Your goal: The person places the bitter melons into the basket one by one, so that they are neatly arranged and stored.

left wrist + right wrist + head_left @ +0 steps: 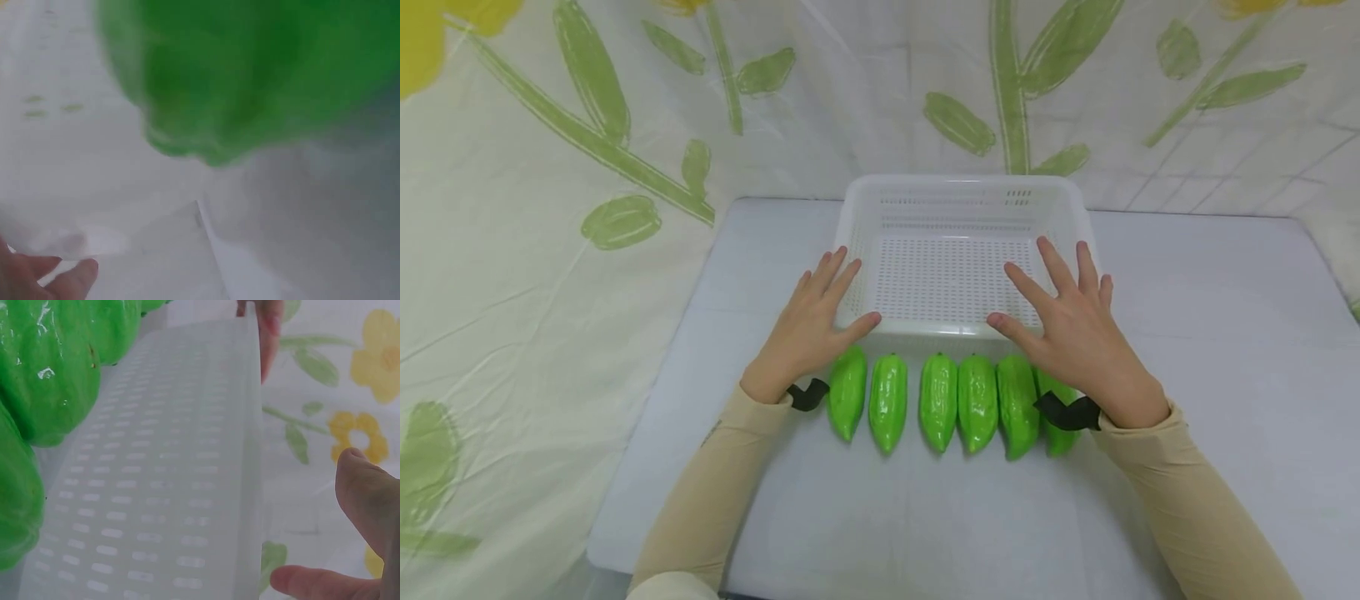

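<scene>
A white perforated basket (962, 187) stands empty on the table. Several green bitter gourds (940, 402) lie in a row just in front of it. My left hand (817, 317) has its fingers spread flat at the basket's near left corner, thumb on the rim. My right hand (1067, 312) lies spread over the near right corner, hiding part of the rightmost gourd (1060, 417). The right wrist view shows the basket wall (156, 487) close up beside gourds (50, 381), with fingertips (362, 500) at the rim. The left wrist view is a blur of green gourd (250, 75).
A pale table (1210, 350) covered in white cloth extends to both sides of the basket. A flowered curtain (587, 125) hangs behind and to the left. The table's left edge (647, 417) runs close to my left forearm.
</scene>
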### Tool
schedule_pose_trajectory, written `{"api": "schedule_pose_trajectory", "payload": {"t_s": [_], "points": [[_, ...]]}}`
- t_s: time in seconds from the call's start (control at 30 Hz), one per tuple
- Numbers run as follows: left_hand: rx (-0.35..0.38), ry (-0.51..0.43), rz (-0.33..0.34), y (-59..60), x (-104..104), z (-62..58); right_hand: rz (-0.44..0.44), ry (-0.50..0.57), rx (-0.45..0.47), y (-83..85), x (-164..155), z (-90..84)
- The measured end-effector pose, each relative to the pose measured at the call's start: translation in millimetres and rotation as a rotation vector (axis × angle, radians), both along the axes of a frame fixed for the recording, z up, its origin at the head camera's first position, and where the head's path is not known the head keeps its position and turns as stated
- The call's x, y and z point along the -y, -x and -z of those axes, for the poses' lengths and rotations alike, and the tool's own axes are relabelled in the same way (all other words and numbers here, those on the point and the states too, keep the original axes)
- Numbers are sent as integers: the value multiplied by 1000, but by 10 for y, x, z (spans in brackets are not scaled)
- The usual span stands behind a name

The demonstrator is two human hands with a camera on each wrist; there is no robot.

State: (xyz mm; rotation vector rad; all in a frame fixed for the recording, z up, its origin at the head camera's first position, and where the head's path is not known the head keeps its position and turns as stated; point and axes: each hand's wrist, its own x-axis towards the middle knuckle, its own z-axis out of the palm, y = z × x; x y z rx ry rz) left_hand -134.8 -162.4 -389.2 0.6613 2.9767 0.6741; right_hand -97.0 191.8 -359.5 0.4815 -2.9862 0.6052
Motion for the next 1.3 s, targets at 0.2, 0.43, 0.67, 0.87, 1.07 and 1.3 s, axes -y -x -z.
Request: {"api": "schedule_pose_trajectory", "payload": {"t_s": [0.2,0.43,0.67,0.87,1.07,1.3], "points": [[-10,-6,0,-1,5,11,2,1,-14,-28,-14,-13],[-45,2,-13,-6,-14,45,-2,19,-58,-137,-86,-11],[-40,-7,-9,-15,-32,64,-27,62,-178,-288,-222,67],[-37,-9,-12,-13,-36,73,-4,106,-223,-409,-301,80],[-39,-6,-13,-10,-34,82,18,134,-287,-509,-333,134],[-41,3,-12,-12,-36,85,53,136,-335,-609,-368,214]]}}
